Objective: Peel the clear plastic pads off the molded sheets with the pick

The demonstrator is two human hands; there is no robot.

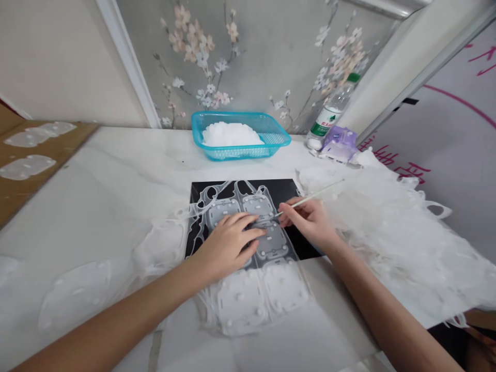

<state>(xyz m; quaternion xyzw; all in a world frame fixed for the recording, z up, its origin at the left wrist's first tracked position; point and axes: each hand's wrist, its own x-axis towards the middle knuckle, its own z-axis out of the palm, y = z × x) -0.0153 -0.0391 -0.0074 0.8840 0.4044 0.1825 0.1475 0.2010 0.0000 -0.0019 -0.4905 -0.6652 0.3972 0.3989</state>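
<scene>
A translucent molded sheet point(273, 242) of rounded rectangular pads, with small knobs and slots, lies partly over a black mat point(306, 243). My left hand point(230, 243) rests on it with the fingers spread, pressing several pads. In my right hand point(306, 219) a thin pale stick point(315, 194) is pinched between thumb and fingers. The stick's lower tip is at the seam between pads, just right of my left fingertips. Loose stringy edges of the sheet hang at its upper left. The front pads lie past the mat on the white table point(127, 170).
A blue plastic basket point(240, 151) with white pieces stands by the wall. At the back right are a plastic bottle point(327, 116) and a purple packet point(339, 143). A big heap of translucent sheets point(403, 243) covers the right side. Cardboard point(34, 191) with separate pads lies at left.
</scene>
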